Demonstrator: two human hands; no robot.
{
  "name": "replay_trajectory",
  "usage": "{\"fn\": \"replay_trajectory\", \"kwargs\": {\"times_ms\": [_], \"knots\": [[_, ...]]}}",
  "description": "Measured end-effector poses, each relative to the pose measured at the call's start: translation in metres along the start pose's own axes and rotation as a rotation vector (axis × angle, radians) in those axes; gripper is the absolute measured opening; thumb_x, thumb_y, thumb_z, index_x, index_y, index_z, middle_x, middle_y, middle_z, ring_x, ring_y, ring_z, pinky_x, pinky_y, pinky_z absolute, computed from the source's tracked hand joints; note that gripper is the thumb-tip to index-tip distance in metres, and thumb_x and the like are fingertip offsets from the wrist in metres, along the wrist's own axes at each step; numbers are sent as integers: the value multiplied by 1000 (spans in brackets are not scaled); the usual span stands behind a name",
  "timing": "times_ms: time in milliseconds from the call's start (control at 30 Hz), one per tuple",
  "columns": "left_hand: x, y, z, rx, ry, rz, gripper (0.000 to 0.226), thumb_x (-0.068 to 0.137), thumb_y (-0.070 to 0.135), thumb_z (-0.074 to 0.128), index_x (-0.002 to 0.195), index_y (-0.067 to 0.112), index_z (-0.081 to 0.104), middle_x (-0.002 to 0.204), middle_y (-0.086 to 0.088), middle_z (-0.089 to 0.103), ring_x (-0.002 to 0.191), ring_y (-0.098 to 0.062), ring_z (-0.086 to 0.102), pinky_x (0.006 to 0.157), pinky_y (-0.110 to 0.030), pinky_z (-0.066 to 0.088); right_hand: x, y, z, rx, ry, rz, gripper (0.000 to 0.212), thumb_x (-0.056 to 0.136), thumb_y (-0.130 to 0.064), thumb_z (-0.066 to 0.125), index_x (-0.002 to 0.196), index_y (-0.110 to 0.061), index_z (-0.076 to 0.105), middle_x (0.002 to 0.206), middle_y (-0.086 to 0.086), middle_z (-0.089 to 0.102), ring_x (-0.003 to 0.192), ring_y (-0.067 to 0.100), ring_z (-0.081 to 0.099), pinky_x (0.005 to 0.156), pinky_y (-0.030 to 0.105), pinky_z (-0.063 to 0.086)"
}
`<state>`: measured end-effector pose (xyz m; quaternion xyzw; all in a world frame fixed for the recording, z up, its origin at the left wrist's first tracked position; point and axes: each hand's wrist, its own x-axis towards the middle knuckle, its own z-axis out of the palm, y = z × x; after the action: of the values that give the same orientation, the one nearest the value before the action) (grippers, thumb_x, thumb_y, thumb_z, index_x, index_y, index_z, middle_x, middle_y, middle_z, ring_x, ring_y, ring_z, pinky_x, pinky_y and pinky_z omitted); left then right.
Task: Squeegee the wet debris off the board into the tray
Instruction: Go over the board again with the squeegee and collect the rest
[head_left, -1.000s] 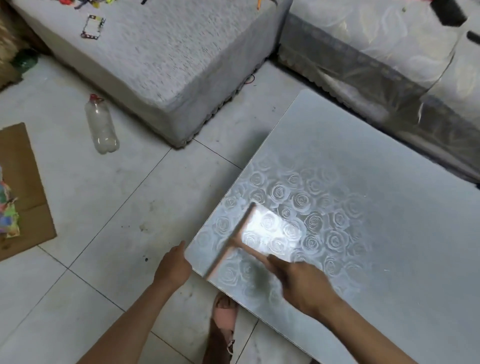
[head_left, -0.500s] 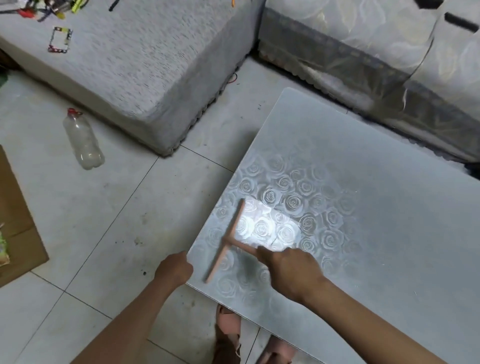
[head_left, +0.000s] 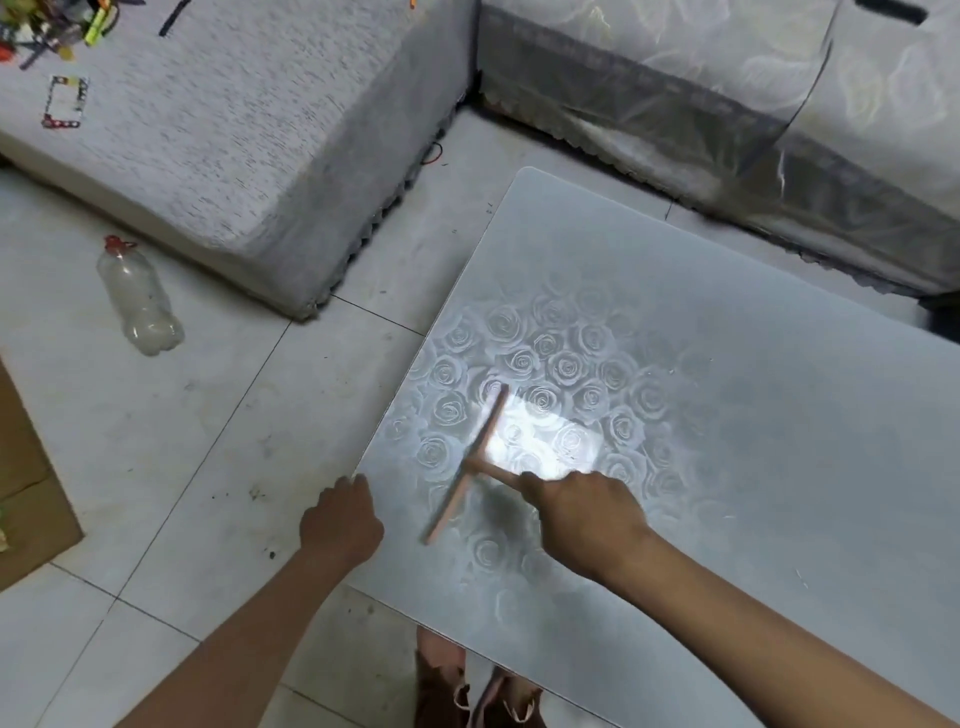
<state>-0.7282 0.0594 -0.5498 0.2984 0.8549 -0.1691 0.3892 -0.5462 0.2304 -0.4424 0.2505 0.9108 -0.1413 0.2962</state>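
Observation:
A wide grey board (head_left: 727, 415) with an embossed rose pattern fills the right half of the view. On its near left part lies a T-shaped wooden squeegee (head_left: 470, 462), blade running diagonally. My right hand (head_left: 582, 519) grips its short handle from the right. My left hand (head_left: 340, 519) sits at the board's left edge with curled fingers; what it holds, if anything, is hidden. No tray and no debris show on the board.
A grey covered bench (head_left: 234, 145) stands at the back left, with small coloured items on top. A covered sofa (head_left: 727, 93) runs along the back right. A plastic bottle (head_left: 137, 296) lies on the tiled floor. Cardboard (head_left: 26, 493) sits at the left edge. Sandalled feet (head_left: 467, 686) show below.
The view has shifted a little. The squeegee blade sits slightly farther from the board's left edge than a second ago; my right hand keeps its grip on the handle.

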Motion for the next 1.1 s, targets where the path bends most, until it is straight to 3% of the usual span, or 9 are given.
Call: {"fn": "replay_trajectory", "kwargs": {"times_ms": [200,333,500,667,767,867,1100], "knots": [[-7,29,-17,64,-23,58,49,93,14,34,141,7,28,148,-8,28,131,-27,35,102,-37,37,-53,67,-2,16,-34,56,57,87,-12,36,136,-41,40,106,7,64,98,29,62,65,30,34],[-8,43,-27,100,1,94,43,89,10,35,132,8,36,144,-5,32,128,-26,38,98,-36,39,-15,58,-29,39,136,-32,63,87,-13,39,140,-47,31,104,9,62,95,30,61,63,29,33],[11,60,-40,131,45,108,46,88,12,39,134,11,35,146,-2,31,130,-23,38,98,-35,39,63,52,-51,-6,119,-30,39,93,-20,43,131,-27,51,114,10,61,102,30,60,67,30,35],[20,69,-50,181,53,134,50,91,13,43,140,11,31,151,0,25,134,-22,34,101,-34,38,26,112,-29,45,2,14,25,94,-26,41,114,-27,56,107,6,63,96,28,60,68,30,39],[25,74,-57,187,53,139,53,91,12,42,141,9,27,153,-1,21,135,-22,33,101,-33,38,5,128,-39,-53,-81,46,29,92,-23,41,116,-27,57,101,4,62,85,28,57,57,27,36],[32,77,-63,202,64,147,55,89,11,42,142,10,26,154,-3,19,134,-22,33,99,-32,37,14,122,-56,-154,-18,1,30,92,-21,41,117,-22,58,99,7,61,89,29,59,57,27,32],[58,91,-79,167,74,124,62,89,8,37,146,7,16,158,-5,6,136,-24,29,101,-34,36,94,89,-73,-35,117,-25,26,91,-21,47,115,-19,57,112,8,61,101,30,60,70,32,38]]}}
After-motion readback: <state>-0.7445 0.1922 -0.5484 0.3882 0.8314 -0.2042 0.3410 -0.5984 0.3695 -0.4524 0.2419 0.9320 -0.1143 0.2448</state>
